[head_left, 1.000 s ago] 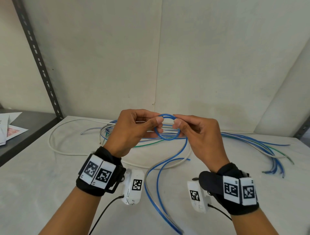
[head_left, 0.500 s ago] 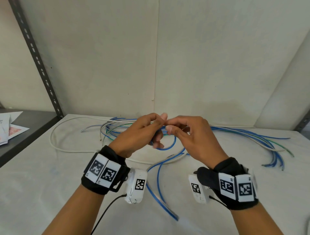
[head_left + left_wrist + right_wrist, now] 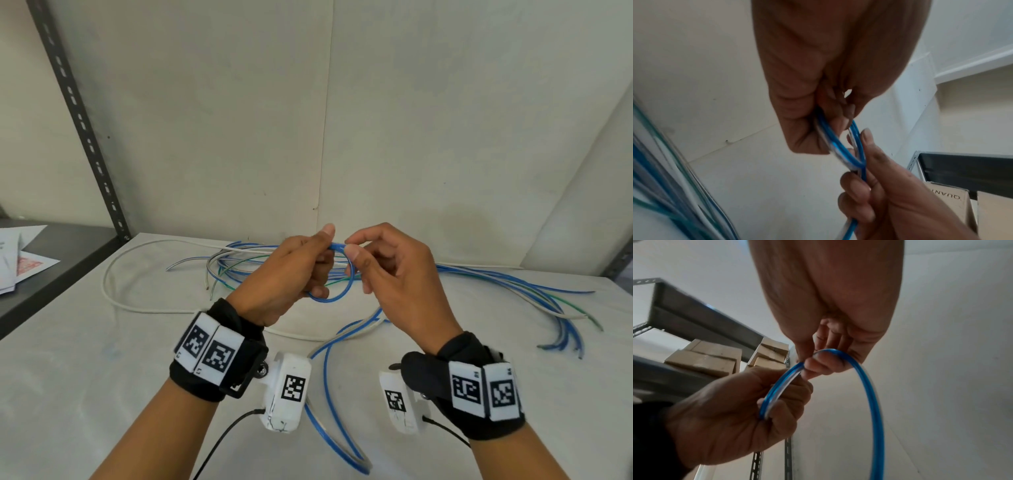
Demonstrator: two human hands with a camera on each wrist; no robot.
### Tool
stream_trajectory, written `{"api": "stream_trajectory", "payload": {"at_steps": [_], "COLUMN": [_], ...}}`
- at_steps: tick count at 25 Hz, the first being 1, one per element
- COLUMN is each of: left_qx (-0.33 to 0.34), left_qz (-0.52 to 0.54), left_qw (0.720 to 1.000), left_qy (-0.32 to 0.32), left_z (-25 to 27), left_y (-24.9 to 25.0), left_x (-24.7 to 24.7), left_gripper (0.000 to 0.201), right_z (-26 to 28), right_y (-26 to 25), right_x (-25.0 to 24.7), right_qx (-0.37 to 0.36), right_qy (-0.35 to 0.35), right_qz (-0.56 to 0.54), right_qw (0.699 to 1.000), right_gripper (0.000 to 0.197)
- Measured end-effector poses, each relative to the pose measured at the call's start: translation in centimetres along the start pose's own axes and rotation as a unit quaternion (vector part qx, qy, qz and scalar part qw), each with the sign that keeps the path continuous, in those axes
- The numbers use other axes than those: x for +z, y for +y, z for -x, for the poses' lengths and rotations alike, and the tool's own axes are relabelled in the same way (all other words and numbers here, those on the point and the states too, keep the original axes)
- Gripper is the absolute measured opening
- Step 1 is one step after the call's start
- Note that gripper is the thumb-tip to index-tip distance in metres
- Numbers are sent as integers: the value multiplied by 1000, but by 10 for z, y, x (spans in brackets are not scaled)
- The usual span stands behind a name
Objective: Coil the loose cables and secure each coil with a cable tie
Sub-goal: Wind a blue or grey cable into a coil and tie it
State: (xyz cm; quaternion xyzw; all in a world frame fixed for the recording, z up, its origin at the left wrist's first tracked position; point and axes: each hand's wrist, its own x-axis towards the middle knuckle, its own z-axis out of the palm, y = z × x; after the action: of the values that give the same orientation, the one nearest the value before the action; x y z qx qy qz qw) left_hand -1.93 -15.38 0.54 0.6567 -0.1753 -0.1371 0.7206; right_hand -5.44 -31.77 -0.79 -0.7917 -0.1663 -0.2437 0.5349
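A small coil of blue cable [image 3: 337, 297] is held up over the white table [image 3: 85, 377], between both hands. My left hand [image 3: 323, 253] grips the coil's left side, thumb on top and fingers curled through it. My right hand [image 3: 354, 260] pinches the top of the coil between thumb and forefinger. The cable's free length [image 3: 327, 373] trails down to the table and runs toward me. The left wrist view shows the blue turns [image 3: 838, 146] pressed together in my left fingers [image 3: 803, 138]. Beneath my right fingertips [image 3: 818, 365] the blue loop [image 3: 871, 394] arcs downward.
A loose bundle of blue, white and green cables [image 3: 513, 284] lies across the back of the table. A long white cable [image 3: 109, 274] curves at the left. A dark shelf with papers [image 3: 27, 267] and a slotted metal upright [image 3: 82, 130] stand left. Cardboard boxes [image 3: 702, 360] sit on shelving.
My left hand has turned so its thumb lies on top of the coil. The coil now hangs lower, and the trailing blue cable has been drawn up toward my hands.
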Motion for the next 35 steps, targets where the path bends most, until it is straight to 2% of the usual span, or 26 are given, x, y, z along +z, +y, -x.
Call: {"api": "stream_trajectory", "payload": {"at_steps": [6,10,15,18,21,23,26,29,31,35], "left_qx": [46,87,114,98,56,51,56,38,52,74], "left_qz": [143,189,200,212,173,100,-79,-169,-163,-33], "left_qw": [985,971,965,969,983,992,992,982,984,997], "left_qy": [89,119,127,82,-16,-65,-80,-72,-57,0], "left_z": [-4,-4,-4,-5,-2,0,4,5,4,-1], "left_y": [5,4,-2,-3,3,5,5,0,-4,-7], "left_x": [-3,6,16,13,-2,-11,-15,-10,-2,3], "left_gripper": [43,43,44,46,51,56,56,50,53,53], "right_z": [-1,3,7,6,3,3,4,3,2,-1], "right_y": [0,1,-9,-13,-12,-15,-20,-18,-13,-5], "right_x": [-1,10,14,10,-5,-13,-19,-25,-26,-20], "right_qx": [55,105,73,58,61,44,25,36,44,48], "right_qy": [10,-5,22,33,-16,-72,-155,-205,-193,-89], "right_qz": [-49,-139,-106,-102,-95,-70,-48,21,46,5], "right_qw": [997,985,991,993,993,994,986,978,979,995], "right_gripper": [13,20,24,22,19,17,19,18,19,22]}}
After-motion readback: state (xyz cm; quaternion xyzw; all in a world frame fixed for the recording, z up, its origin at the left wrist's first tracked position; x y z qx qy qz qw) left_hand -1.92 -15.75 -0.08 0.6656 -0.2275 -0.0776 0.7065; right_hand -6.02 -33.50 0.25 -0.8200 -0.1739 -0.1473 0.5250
